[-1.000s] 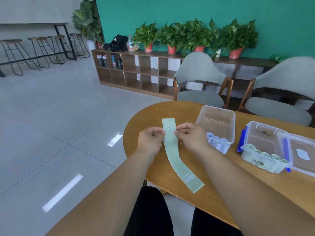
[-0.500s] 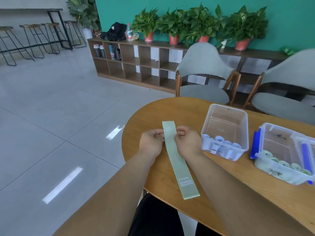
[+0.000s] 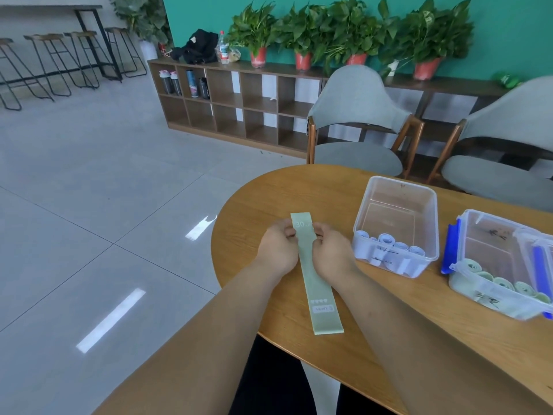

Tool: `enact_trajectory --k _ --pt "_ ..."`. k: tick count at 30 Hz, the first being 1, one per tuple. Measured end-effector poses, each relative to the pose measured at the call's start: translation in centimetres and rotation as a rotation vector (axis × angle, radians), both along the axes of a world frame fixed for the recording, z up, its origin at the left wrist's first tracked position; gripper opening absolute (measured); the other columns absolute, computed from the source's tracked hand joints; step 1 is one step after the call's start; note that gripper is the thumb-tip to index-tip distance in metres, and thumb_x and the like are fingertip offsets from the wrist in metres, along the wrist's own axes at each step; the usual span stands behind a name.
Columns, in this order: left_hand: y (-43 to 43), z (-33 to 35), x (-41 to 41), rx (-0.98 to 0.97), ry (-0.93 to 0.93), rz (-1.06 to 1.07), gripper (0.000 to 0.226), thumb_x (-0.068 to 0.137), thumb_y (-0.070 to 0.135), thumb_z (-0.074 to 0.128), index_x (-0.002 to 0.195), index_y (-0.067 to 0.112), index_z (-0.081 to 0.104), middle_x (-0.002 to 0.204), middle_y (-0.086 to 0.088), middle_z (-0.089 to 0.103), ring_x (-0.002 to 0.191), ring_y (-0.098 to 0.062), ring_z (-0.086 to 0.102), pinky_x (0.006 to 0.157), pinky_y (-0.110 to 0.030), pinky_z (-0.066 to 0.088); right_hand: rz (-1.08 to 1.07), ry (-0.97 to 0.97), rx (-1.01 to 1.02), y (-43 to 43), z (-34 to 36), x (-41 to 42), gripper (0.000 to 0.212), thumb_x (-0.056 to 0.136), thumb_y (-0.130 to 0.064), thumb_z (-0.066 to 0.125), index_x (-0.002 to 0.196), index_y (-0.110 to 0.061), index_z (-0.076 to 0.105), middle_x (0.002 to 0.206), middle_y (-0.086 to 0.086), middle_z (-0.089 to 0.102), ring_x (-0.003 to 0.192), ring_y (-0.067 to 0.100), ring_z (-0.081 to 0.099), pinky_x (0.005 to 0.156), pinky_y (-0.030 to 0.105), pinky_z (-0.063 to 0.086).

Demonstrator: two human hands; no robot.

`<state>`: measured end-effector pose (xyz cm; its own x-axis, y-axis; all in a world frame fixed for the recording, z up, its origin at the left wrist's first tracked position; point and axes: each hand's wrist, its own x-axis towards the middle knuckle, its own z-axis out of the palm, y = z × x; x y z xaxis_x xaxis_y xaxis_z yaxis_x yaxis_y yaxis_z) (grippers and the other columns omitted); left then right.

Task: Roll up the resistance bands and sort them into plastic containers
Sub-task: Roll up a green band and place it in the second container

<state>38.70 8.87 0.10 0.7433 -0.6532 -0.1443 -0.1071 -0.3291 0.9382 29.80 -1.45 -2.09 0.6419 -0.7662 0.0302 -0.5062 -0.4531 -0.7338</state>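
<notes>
While the pale green band (image 3: pixel 317 280) lies flat and unrolled on the wooden surface (image 3: pixel 263 202), its near end close to the person and its far end printed with a 30, the left hand (image 3: pixel 276 250) and the right hand (image 3: pixel 330 255) pinch that far end from either side, fingers (image 3: pixel 289 233) curled onto its edges. Right of the hands stands an open clear container (image 3: pixel 396 190) with pale blue rolls (image 3: pixel 389 241) lined along its near wall. Further right, a second container (image 3: pixel 496 235) holds green rolls (image 3: pixel 502 283), a blue lid (image 3: pixel 449 250) propped just beside it.
</notes>
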Motion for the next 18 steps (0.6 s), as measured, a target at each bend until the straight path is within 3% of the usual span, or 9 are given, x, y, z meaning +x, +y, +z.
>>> enact_trajectory --k 3,8,12,15,18 --pt "0.1 0.2 -0.1 -0.011 0.011 0.04 0.054 0.106 0.011 0.049 0.158 0.021 0.04 0.126 0.011 0.062 0.098 0.004 0.059 0.081 -0.019 0.046 0.009 0.006 -0.051 -0.1 -0.3 -0.2 0.051 0.101 -0.007 0.042 0.15 -0.015 0.053 0.142 0.007 0.064 0.128 0.026 0.06 0.104 0.034 0.048" --pt "1.3 -1.2 -1.0 0.09 -0.152 0.123 0.045 0.105 0.013 0.044 0.15 0.018 0.048 0.121 0.006 0.069 0.11 -0.015 0.067 0.097 -0.035 0.056 -0.027 0.036 -0.173 1.1 -1.4 -1.3 0.049 0.099 -0.008 0.043 0.146 -0.014 0.057 0.14 0.006 0.065 0.127 0.028 0.056 0.106 0.036 0.047" --pt "1.8 -1.0 -2.3 0.089 -0.154 0.021 0.046 0.105 0.013 0.046 0.151 0.019 0.046 0.134 0.002 0.067 0.116 -0.015 0.065 0.089 -0.027 0.051 0.0 0.055 -0.147 1.6 -1.1 -1.6 0.052 0.1 -0.005 0.042 0.15 -0.012 0.052 0.147 0.008 0.06 0.136 0.028 0.052 0.11 0.033 0.042" --pt "2.2 -0.3 -2.7 0.041 -0.091 -0.019 0.051 0.106 0.012 0.047 0.156 0.02 0.042 0.141 0.001 0.063 0.12 -0.014 0.063 0.096 -0.027 0.05 0.028 0.014 -0.067 1.4 -0.6 -2.1 0.052 0.1 -0.005 0.042 0.151 -0.012 0.051 0.147 0.008 0.061 0.137 0.026 0.053 0.112 0.035 0.044" --pt "3.0 -0.5 -2.7 0.101 -0.187 0.012 0.05 0.106 0.012 0.047 0.156 0.02 0.043 0.137 0.003 0.065 0.122 -0.013 0.062 0.1 -0.027 0.049 0.042 -0.015 -0.055 1.6 -0.4 -3.2 0.051 0.1 -0.007 0.043 0.15 -0.014 0.054 0.145 0.004 0.063 0.133 0.022 0.058 0.109 0.035 0.048"
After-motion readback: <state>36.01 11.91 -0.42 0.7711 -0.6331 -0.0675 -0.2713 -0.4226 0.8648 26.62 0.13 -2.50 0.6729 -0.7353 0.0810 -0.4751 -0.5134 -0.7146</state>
